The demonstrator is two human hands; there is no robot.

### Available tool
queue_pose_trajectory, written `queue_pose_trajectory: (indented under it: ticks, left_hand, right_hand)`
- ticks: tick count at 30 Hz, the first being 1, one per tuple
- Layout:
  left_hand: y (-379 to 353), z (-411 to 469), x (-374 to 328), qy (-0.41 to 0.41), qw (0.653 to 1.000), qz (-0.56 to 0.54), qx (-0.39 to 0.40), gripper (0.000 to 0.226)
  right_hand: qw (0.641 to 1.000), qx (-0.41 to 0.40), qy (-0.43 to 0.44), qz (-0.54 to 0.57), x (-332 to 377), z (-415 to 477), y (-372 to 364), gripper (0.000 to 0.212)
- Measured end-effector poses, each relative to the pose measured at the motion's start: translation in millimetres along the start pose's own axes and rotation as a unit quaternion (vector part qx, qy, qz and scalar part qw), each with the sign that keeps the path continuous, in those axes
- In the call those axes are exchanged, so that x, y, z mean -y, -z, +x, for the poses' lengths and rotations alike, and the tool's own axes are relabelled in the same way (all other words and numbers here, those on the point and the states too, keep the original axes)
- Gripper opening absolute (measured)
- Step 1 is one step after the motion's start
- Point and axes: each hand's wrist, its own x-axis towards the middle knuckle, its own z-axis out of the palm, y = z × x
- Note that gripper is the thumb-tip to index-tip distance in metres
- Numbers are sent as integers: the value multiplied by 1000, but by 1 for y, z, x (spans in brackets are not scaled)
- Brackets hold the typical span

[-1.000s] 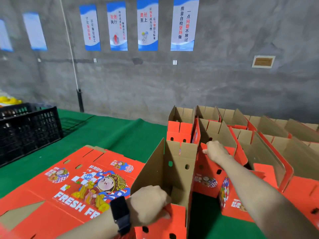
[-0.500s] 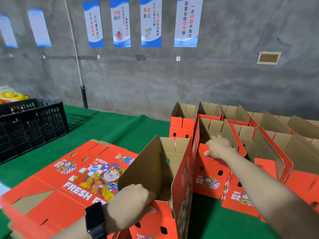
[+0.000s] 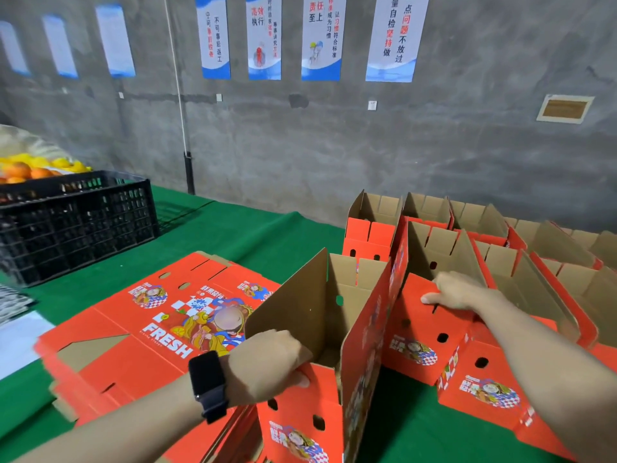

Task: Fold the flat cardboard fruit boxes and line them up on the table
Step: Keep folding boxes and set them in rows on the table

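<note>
A folded red cardboard fruit box stands open-topped in front of me on the green table. My left hand, with a black watch on the wrist, grips the near end wall of this box. My right hand rests with fingers spread on the near end wall of a neighbouring folded box, touching its top edge. A stack of flat red boxes printed "FRESH" lies to the left, partly under my left arm. Several more folded boxes stand in rows to the right and behind.
A black plastic crate stands at the left, with oranges piled behind it. A grey concrete wall with posters runs along the table's far edge. White paper lies at the left edge.
The box in my left hand has slid right, closer to the neighbouring box, with its right flap now upright. My right hand has stayed on the neighbouring box. The view has shifted.
</note>
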Motion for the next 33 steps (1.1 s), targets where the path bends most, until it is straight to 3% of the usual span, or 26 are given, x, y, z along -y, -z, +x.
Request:
queue_pose_trajectory:
  ticks: [10, 17, 27, 29, 33]
  left_hand:
    - [-13, 10, -12, 22, 999, 32, -15, 26]
    - [-23, 79, -25, -28, 998, 58, -16, 25]
    - [-24, 176, -12, -4, 999, 2, -50, 25]
    - [-27, 192, -12, 32, 995, 51, -76, 34]
    - [-39, 198, -27, 164, 950, 61, -259, 83]
  right_hand:
    - [999, 26, 16, -9, -24, -28, -3, 41]
    - [999, 17, 32, -9, -22, -29, -10, 39]
    - [997, -33, 35, 52, -14, -38, -20, 32]
    - [994, -67, 57, 61, -7, -44, -19, 27]
    - [980, -198, 14, -23, 10, -53, -28, 37]
